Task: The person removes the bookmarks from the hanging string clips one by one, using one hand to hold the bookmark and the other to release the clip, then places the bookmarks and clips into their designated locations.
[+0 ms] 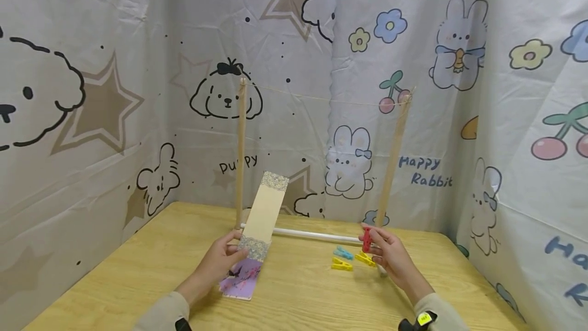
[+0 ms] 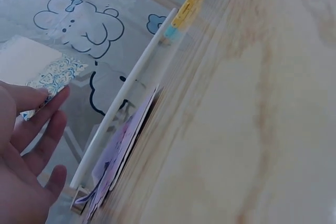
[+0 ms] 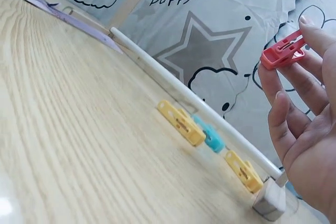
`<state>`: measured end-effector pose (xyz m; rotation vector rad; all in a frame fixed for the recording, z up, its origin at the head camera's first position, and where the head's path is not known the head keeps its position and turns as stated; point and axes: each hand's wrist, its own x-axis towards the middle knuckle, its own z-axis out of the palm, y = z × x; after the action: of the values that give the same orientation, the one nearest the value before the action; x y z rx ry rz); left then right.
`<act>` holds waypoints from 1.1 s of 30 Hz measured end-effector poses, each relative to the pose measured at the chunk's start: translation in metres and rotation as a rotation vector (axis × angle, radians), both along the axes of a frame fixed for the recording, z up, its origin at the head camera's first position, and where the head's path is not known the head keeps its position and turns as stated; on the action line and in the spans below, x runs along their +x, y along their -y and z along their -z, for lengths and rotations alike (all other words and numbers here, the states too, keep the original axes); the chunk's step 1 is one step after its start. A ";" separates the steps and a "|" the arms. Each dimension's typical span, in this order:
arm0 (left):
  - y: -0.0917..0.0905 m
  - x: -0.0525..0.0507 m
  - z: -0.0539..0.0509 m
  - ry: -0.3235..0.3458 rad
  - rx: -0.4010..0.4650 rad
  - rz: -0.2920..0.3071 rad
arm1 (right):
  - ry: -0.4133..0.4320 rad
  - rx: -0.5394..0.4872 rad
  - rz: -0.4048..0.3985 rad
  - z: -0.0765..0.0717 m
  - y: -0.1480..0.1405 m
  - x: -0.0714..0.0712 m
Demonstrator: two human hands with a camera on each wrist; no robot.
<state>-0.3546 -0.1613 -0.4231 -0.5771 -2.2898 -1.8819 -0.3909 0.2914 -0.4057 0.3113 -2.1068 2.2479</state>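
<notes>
My left hand (image 1: pixel 219 260) pinches the lower end of a cream paper strip (image 1: pixel 265 208) with patterned bands at both ends, holding it tilted above the table. Beneath that hand, purple cards (image 1: pixel 243 281) with a pink blossom print lie on the table. In the left wrist view, thumb and fingers grip the strip's blue-patterned band (image 2: pixel 58 77). On the other side, my right hand (image 1: pixel 394 253) pinches a red clothespin (image 3: pixel 283 51) between thumb and fingers, near the right post. Below it lie a blue clothespin (image 1: pixel 343 253) and two yellow clothespins (image 1: pixel 342 264).
A wooden frame stands on the table (image 1: pixel 312 300): left post (image 1: pixel 241 152), right post (image 1: pixel 394 157) and a white rod (image 1: pixel 317 235) low between them. A thin string (image 1: pixel 317 98) joins the post tops. Printed curtains (image 1: pixel 294 55) surround the table's back and sides.
</notes>
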 end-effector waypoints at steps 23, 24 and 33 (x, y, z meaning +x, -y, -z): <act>0.019 0.033 -0.001 0.142 -0.009 -0.172 | 0.091 0.085 0.114 0.016 -0.003 0.002; 0.018 0.034 -0.001 0.143 -0.013 -0.179 | 0.089 0.083 0.116 0.016 -0.003 0.002; 0.013 0.041 -0.006 0.177 -0.082 -0.272 | 0.091 0.079 0.110 0.016 -0.001 0.004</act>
<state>-0.3133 -0.1745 -0.4172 -0.1005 -2.4157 -1.7783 -0.3871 0.2921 -0.4213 0.0948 -2.2024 2.1612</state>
